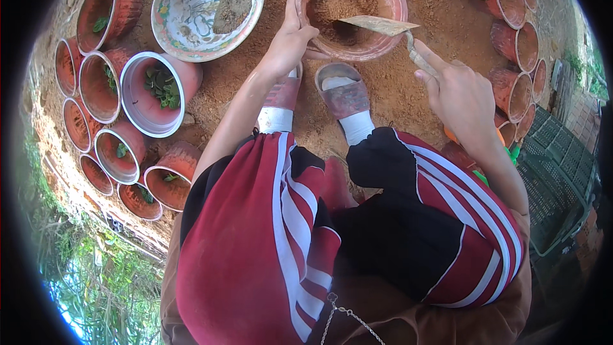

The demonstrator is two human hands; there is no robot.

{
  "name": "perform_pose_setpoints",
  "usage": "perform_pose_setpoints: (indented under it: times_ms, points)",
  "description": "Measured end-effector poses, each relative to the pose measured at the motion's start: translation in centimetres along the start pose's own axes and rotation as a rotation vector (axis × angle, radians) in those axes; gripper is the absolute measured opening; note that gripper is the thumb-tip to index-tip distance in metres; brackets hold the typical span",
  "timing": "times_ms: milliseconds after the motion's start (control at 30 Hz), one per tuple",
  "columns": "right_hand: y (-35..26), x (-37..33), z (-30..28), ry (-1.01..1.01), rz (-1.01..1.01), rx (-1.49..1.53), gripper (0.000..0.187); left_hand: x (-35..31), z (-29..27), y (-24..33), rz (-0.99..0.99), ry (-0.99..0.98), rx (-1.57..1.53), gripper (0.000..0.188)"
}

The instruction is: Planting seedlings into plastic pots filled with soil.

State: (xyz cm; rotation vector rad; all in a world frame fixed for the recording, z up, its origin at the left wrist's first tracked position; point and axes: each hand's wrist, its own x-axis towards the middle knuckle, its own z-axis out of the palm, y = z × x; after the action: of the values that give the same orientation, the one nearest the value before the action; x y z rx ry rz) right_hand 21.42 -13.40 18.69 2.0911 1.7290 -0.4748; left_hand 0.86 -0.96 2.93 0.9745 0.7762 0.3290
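A reddish plant pot (399,0) stands on the ground just beyond my feet, partly filled with loose red-brown soil (345,5). My left hand (290,38) grips the pot's left side, thumb at the rim and fingers around the outside. In my right hand (456,86) is a trowel (377,24), held by its handle with the index finger stretched along it. The trowel's flat blade reaches over the right part of the pot's opening, its tip above the soil. Some of the left fingers are hidden behind the pot.
A patterned enamel basin (185,32) holding grey, sandy soil lies left of the pot. Several pots with small green plants (163,89) crowd the left. More reddish pots (511,89) line the right, near a dark green plastic crate (552,179). My sandalled feet (343,92) rest on bare earth.
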Motion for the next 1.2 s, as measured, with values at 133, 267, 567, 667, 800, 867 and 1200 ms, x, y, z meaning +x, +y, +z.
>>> perform_pose_setpoints:
  times_ms: [133,267,567,667,800,867,1200]
  points:
    - [1.4,0.1,-4.1,0.074,0.048,-0.108,0.037,0.3,0.1,0.0,-0.026,-0.053,-0.028,0.075]
    - [0.4,1.2,-3.3,0.16,-0.201,-0.512,0.029,-0.4,-0.1,1.3,-0.08,-0.053,0.027,0.075]
    - [5.5,2.1,5.7,0.365,-0.259,-0.361,0.045,0.1,0.8,0.3,-0.057,-0.047,0.028,0.074]
    - [5.8,1.5,5.5,0.302,-0.219,-0.219,0.049,0.1,1.4,1.1,-0.065,-0.033,0.041,0.075]
    - [5.6,1.0,2.7,0.291,-0.222,-0.03,0.049,0.1,0.3,1.1,-0.075,-0.037,-0.018,0.074]
    - [5.9,1.2,1.2,0.297,-0.228,-0.235,0.047,0.0,1.0,1.3,-0.075,-0.026,0.04,0.074]
    - [4.9,0.7,1.3,0.171,-0.097,-0.17,0.035,1.4,3.2,2.7,0.012,-0.11,0.298,0.066]
